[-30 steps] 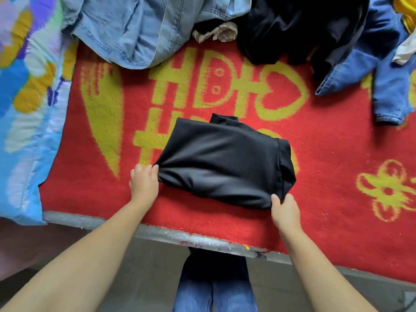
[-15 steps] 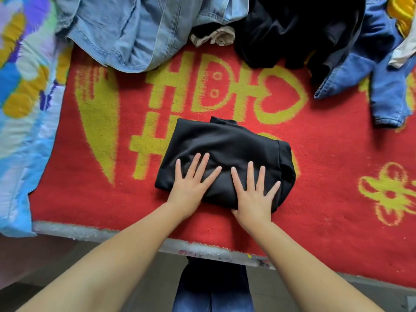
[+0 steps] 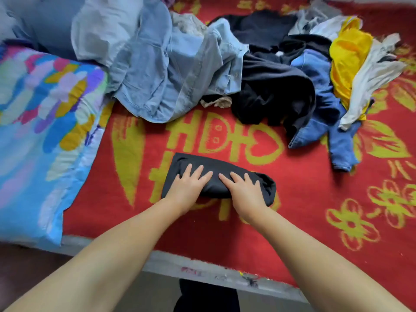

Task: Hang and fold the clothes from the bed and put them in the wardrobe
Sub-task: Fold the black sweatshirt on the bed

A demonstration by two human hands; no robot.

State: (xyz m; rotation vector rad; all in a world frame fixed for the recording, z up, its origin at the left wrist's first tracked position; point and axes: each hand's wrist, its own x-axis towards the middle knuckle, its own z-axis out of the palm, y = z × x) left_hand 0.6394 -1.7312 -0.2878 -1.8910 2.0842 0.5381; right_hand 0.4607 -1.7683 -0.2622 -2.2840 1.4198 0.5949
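Since the earlier frames the folded black garment (image 3: 221,174) has been doubled over into a narrower, flatter bundle, and both hands have moved from gripping its near corners to pressing on top of it. It lies on the red bed cover (image 3: 304,199), patterned with yellow letters and flowers, close to the near edge of the bed and roughly midway along it. Left hand (image 3: 190,186) rests flat on the left half of the bundle, fingers straight and slightly spread, holding nothing. Right hand (image 3: 244,190) lies flat on the right half in the same way, fingers extended, its fingertips nearly meeting those of the left. Toward the far edge of the bed sits a loose heap of unfolded clothes: a pale denim shirt (image 3: 166,73) on the left, a black garment (image 3: 272,91) in the middle, blue jeans (image 3: 326,122) to its right, and a yellow garment (image 3: 347,57) beside white cloth (image 3: 371,79) nearer the far right corner. A bright floral quilt (image 3: 45,131) in blue, pink and yellow covers the left edge of the bed.
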